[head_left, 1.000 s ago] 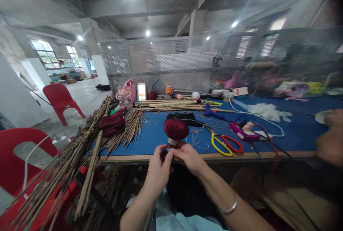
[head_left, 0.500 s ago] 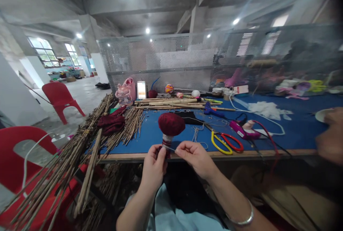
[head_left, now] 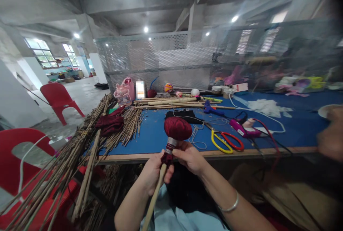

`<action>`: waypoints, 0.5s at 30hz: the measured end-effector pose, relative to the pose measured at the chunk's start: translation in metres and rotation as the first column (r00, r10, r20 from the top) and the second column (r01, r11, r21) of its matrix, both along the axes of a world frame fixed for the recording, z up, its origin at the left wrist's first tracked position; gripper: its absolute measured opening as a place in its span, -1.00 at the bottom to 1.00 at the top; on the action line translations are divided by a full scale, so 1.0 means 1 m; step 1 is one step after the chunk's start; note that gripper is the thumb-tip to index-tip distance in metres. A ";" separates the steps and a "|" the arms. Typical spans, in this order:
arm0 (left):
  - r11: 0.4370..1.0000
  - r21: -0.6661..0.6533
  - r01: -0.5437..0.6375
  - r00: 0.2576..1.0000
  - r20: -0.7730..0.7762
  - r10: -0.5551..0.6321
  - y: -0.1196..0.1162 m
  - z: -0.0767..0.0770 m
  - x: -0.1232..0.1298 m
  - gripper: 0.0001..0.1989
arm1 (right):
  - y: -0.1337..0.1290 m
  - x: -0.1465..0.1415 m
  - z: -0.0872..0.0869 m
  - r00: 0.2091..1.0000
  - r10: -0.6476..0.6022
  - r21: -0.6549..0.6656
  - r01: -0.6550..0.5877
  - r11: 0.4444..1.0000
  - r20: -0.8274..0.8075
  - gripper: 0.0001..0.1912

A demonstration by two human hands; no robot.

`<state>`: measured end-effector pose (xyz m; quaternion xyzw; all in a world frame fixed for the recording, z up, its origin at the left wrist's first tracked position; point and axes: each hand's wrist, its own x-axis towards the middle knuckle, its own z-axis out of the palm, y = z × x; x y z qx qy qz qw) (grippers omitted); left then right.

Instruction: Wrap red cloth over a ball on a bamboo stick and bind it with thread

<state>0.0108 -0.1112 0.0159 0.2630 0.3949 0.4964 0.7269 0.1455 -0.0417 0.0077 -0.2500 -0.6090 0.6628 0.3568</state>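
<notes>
A dark red padded head (head_left: 178, 128) tops a pale wooden stick (head_left: 154, 200), with grey thread wound round the gathered cloth neck (head_left: 170, 146). My left hand (head_left: 155, 170) is wrapped round the stick and the loose cloth end just under the winding. At the neck, the thumb and fingers of my right hand (head_left: 189, 156) pinch the wound part from the right side. Loose grey thread (head_left: 197, 137) lies on the blue table behind my right hand. Whether a strand runs between my right fingers is too small to tell.
Scissors with yellow and red handles (head_left: 227, 141) lie right of my hands, near a purple device (head_left: 245, 128) and a blue glue gun (head_left: 211, 109). Bundled sticks (head_left: 72, 156) and dark red cloth (head_left: 109, 125) are at left. Another person's blurred hand (head_left: 331, 132) is at far right.
The padded head has moved right and slightly down and tilted, bringing the stick into view. My right hand has come from the stretched thread in to the neck.
</notes>
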 end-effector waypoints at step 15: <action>0.972 0.091 -0.218 0.976 0.000 0.219 -0.077 0.050 -0.049 -0.43 | 0.118 0.059 0.086 0.515 -0.840 0.849 0.354 0.393 0.174 -0.67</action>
